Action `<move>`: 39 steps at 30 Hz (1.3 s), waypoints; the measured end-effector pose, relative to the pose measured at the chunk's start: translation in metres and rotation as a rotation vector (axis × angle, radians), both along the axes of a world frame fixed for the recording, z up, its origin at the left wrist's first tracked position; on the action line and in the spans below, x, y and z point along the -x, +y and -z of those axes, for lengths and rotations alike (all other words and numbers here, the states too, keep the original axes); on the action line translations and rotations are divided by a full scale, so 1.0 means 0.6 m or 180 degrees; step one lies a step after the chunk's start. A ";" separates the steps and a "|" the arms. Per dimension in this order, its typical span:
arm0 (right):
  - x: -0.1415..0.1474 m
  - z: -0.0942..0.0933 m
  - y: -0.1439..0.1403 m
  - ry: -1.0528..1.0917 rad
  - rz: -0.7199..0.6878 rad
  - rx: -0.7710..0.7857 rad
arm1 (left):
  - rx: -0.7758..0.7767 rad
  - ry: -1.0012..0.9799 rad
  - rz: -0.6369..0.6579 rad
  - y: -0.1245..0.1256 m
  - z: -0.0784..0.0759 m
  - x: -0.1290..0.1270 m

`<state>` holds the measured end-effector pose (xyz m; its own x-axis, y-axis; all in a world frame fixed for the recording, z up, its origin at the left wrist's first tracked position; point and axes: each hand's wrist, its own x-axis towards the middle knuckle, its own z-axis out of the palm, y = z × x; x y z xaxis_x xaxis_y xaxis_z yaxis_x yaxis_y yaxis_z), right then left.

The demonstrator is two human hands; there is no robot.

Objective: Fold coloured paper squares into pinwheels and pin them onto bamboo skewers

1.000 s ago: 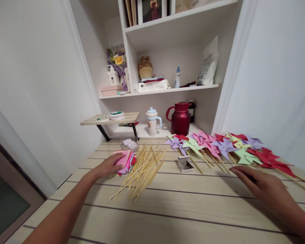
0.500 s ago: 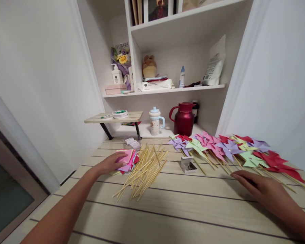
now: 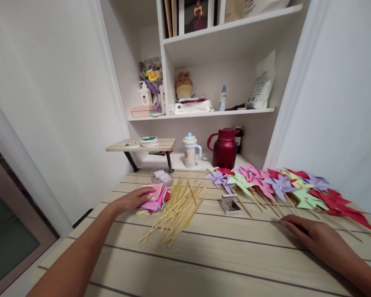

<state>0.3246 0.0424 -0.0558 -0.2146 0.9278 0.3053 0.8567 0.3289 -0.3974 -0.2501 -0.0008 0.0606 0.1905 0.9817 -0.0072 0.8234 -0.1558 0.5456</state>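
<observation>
Left hand on the paper squares, right hand near the pinwheels

The paper squares lie in a loose, colourful pile toward the far left corner of the tabletop. The left hand rests over their left side, its fingers stretched loosely across the top sheets. The right hand is low over the right part of the tabletop, narrow, thumb and fingers close together, just in front of the pinwheels' stems. The undersides of both hands are hidden, so I cannot tell whether either grips anything.

A heap of thin sticks sits right beside the paper, crossing one another and blocking the straight way from the paper to a small box, which is open with small metal bits inside. The pinwheels crowd the far right of the tabletop, heads overlapping toward the far edge and stems pointing nearer.

Behind the paper, a clear plastic pack lies by the leg of a low stand at the far left corner; round discs are stacked on top. Beyond the far edge stand a lidded cup and a red jug, which partly hides a dark bottle.
</observation>
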 end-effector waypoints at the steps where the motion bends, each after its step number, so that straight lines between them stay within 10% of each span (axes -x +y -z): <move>1: 0.002 -0.002 -0.001 0.0010 -0.0020 0.0008 | -0.0018 -0.0029 -0.0012 -0.001 0.000 0.000; 15: 0.019 -0.022 -0.013 0.0041 -0.0227 0.0199 | -0.1028 0.0052 -0.0618 0.044 0.036 -0.003; 26: 0.036 -0.037 -0.018 0.0983 0.0373 -0.0462 | -0.2141 -0.0180 -0.1301 0.018 -0.073 -0.070; 34: 0.200 -0.147 -0.087 0.3140 -0.1234 0.2274 | -0.1711 -0.0304 0.0157 0.015 -0.073 -0.258; 39: 0.261 -0.143 -0.072 0.3802 -0.1928 0.3134 | -0.1962 0.0047 0.1161 0.012 -0.047 -0.352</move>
<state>0.1679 -0.0009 0.0300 -0.6835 0.7273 -0.0618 -0.2131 -0.2797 -0.9361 -0.0389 0.0063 0.0886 0.5116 0.6816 0.5232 0.6666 -0.6990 0.2588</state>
